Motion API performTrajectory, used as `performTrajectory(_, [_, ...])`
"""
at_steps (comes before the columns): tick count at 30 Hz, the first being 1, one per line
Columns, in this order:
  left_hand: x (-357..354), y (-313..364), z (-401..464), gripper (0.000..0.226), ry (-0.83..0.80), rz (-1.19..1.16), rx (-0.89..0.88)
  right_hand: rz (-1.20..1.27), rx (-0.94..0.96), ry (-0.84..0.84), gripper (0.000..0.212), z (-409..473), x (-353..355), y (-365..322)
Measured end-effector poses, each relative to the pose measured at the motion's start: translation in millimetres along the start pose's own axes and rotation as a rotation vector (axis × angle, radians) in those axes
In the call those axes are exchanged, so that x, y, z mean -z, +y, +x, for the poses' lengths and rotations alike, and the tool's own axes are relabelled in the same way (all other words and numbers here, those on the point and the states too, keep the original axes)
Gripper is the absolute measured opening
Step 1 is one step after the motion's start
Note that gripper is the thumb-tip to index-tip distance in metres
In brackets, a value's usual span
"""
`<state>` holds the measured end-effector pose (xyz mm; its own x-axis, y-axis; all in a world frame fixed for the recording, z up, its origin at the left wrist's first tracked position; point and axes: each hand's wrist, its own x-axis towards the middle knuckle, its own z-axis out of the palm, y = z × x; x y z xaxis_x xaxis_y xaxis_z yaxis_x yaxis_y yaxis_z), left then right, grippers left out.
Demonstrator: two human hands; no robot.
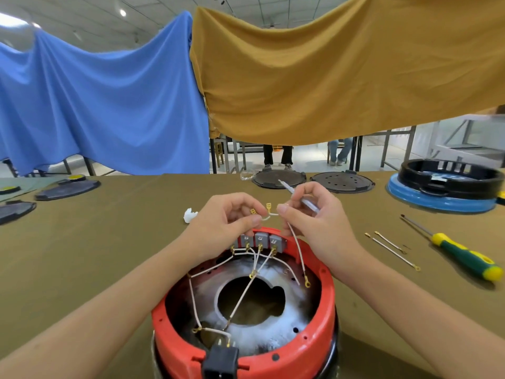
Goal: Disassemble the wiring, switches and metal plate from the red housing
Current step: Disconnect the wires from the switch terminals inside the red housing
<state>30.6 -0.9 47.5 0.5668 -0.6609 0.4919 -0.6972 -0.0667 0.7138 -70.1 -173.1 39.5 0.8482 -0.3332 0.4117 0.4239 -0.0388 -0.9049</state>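
The red housing point(322, 310) lies upside down at the near table edge, its round metal plate point(287, 315) showing inside. A row of grey switches point(262, 240) sits at its far rim, with several white wires point(243, 294) running across the plate. Above the switches, my left hand point(229, 217) pinches one end of a short white wire point(269, 216) with brass terminals. My right hand point(314, 217) pinches the other end and also grips a thin silver tool point(300, 199). Another wire hangs from my right hand into the housing.
A green-and-yellow screwdriver point(461, 255) and two loose wires point(390, 250) lie to the right. A black ring on a blue base point(442, 198) stands at the far right. Two dark round lids point(341, 183) sit at the back, flat dark parts point(65, 188) at the left, a white scrap point(190, 215) near my left hand.
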Motion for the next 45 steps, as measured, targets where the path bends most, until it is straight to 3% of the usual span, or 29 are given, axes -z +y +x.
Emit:
performTrajectory(5, [-2, 1, 2, 0.021, 0.063, 0.029, -0.071, 0.404, -0.337, 0.017, 0.028, 9, 5, 0])
performTrajectory(9, [-1, -2, 1, 0.027, 0.042, 0.001, -0.039, 0.347, -0.315, 0.025, 0.028, 9, 4, 2])
performTrajectory(15, [2, -8, 0, 0.04, 0.08, 0.117, 0.095, 0.329, -0.257, 0.192, 0.024, 13, 17, 1])
performTrajectory(20, [-1, -10, 0, 0.025, -0.173, 0.483, 0.173, 0.516, -0.357, 0.261, 0.019, 26, 38, 2])
performTrajectory(25, [0, -9, 1, 0.017, -0.193, 0.502, 0.195, 0.075, -0.317, 0.276, 0.019, 39, 83, -1])
performTrajectory(29, [-1, -10, 3, 0.016, -0.183, 0.508, 0.224, -0.052, -0.411, 0.261, 0.017, 42, 114, 7])
performTrajectory(32, [-1, -10, 3, 0.016, -0.182, 0.517, 0.237, -0.588, -0.441, 0.157, 0.018, 39, 123, 19])
performTrajectory(34, [-1, -10, 4, 0.017, -0.179, 0.508, 0.244, -1.01, -0.317, 0.192, 0.019, 38, 123, 24])
performTrajectory(35, [-1, -11, 4, 0.017, -0.18, 0.501, 0.247, -1.094, -0.238, 0.236, 0.019, 37, 122, 24])
performTrajectory(38, [-1, -11, 4, 0.017, -0.184, 0.489, 0.248, -0.982, -0.105, 0.309, 0.014, 38, 119, 22])
performTrajectory(45, [-3, -11, 6, 0.016, -0.163, 0.516, 0.265, -0.54, -0.068, 0.209, 0.006, 35, 96, 24])
